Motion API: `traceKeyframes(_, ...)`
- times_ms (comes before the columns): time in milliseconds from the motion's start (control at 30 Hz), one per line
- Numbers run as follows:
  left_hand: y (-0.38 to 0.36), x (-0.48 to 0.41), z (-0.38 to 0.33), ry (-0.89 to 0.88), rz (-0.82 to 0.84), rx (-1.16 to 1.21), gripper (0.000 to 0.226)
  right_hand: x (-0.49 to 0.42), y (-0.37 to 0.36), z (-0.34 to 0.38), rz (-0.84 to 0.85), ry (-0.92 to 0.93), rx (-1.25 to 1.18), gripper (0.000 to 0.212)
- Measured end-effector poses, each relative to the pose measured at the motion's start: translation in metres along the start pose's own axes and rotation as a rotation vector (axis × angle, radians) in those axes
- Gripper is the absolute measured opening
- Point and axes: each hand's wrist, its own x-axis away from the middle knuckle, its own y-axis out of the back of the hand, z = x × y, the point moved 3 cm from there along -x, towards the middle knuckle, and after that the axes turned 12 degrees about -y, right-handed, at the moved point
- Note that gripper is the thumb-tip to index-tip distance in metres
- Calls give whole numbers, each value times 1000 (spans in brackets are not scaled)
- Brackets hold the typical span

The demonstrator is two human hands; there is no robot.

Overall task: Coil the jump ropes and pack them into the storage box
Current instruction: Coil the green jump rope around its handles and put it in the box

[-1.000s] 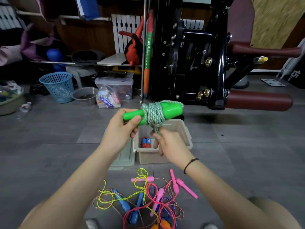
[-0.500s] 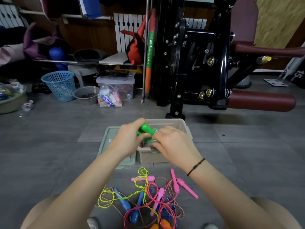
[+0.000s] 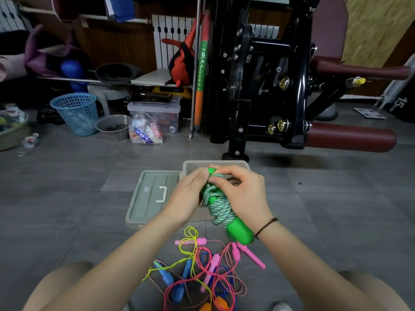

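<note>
Green-and-white cord wound tight round two green handles, making one rope bundle (image 3: pixel 216 204), held in the air between both hands, slanting from far-left down to near-right. Gripped on its left side by the left hand (image 3: pixel 187 199), fingers curled in against the windings, thumb up beside the thin handle tip (image 3: pixel 211 170) poking out at the far end. Clasped on its right side by the right hand (image 3: pixel 246 196), thumb and forefinger pinching a strand of cord just below that tip, the other fingers bent over the coils. Fat handle end (image 3: pixel 239 232) sticking out on the near side, under the right wrist, just beside a dark wristband (image 3: pixel 266 227).

Directly beneath and behind the hands, an open beige storage box (image 3: pixel 215 163), mostly hidden by them; contents impossible to make out. Touching its left wall, a grey-green lid (image 3: pixel 148 198) lying flat, white handle up.

Nearer, on the grey tiled floor (image 3: pixel 67 187), a tangle of loose ropes (image 3: pixel 202 274): yellow, pink, blue and twisted cords with pink, blue and orange handles, well apart from either hand.

Far left, a blue basket (image 3: pixel 75 113) and a clear tub (image 3: pixel 155 108); far right, a black gym machine (image 3: pixel 269 86) with dark red pads.
</note>
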Motion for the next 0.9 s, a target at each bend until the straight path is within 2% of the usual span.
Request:
traceKeyframes(100,3,-2,3,-51,52,-20,29,-1,-3,4,14,-74,-217,9)
traceKeyframes(233,6,-5,-5,-128,-116,-249,29,1,-13,5,52,-200,-411,12)
traceKeyframes(300,5,-5,-5,-154,-136,-367,28,-2,-15,6,38,-227,-462,17)
traceKeyframes(467,6,-7,-4,-122,-162,-427,43,-10,-17,10,105,-284,-458,16)
traceKeyframes(533,2,-8,-7,-152,-32,-413,49,-14,-16,12,97,-314,-501,13)
traceKeyframes(600,-4,-6,-9,-188,96,-466,51,-16,-16,12,20,-321,-471,11)
traceKeyframes(667,-9,-3,-6,-188,134,-504,49,-17,-18,5,-63,-337,-392,14)
traceKeyframes(800,-6,-3,-1,-143,-1,-457,37,-16,-26,1,-46,-305,-431,15)
traceKeyframes(900,-5,-8,-4,-147,-93,-563,29,-21,-27,3,-45,-305,-432,20)
